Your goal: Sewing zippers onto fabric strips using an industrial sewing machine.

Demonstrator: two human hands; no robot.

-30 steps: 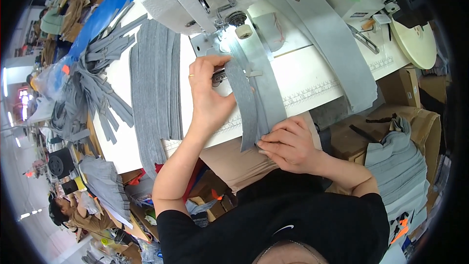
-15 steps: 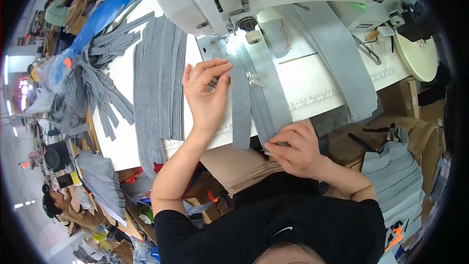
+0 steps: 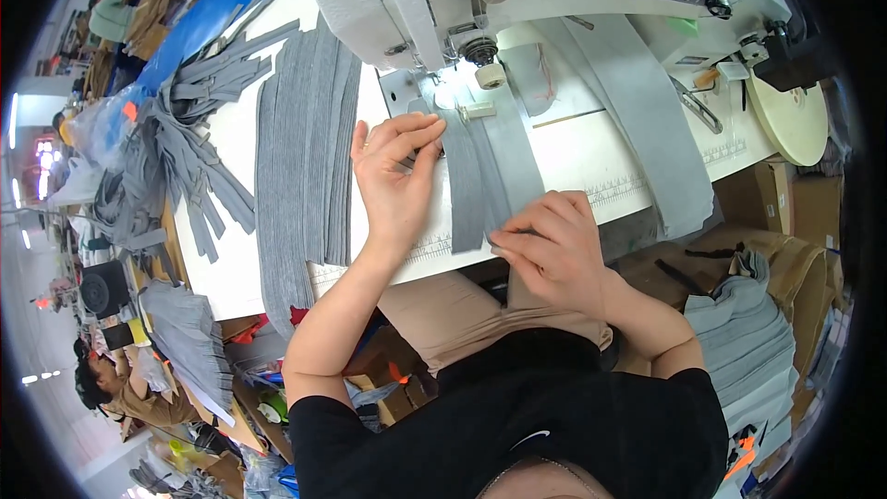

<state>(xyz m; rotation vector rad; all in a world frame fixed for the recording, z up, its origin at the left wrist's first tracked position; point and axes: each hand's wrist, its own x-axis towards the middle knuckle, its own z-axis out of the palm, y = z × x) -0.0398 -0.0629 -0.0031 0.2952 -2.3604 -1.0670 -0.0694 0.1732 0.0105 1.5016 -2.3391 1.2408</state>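
Note:
Grey fabric strips with a zipper tape lie on a lighter grey band, running under the lit needle area of a white sewing machine. A small metal piece, apparently a zipper pull, sits on them below the needle. My left hand is left of the strips, fingertips pinched at their upper left edge; what they hold is hidden. My right hand pinches the near end of the strips at the table's front edge.
Stacked grey strips and a loose heap of strips lie left on the white table. A wide grey band hangs over the right front edge. Folded fabric rests on cardboard at right. A co-worker works at lower left.
My right hand has moved up toward the machine with the strip ends. The strips have shifted the same way. My left hand has moved slightly right since half a second ago.

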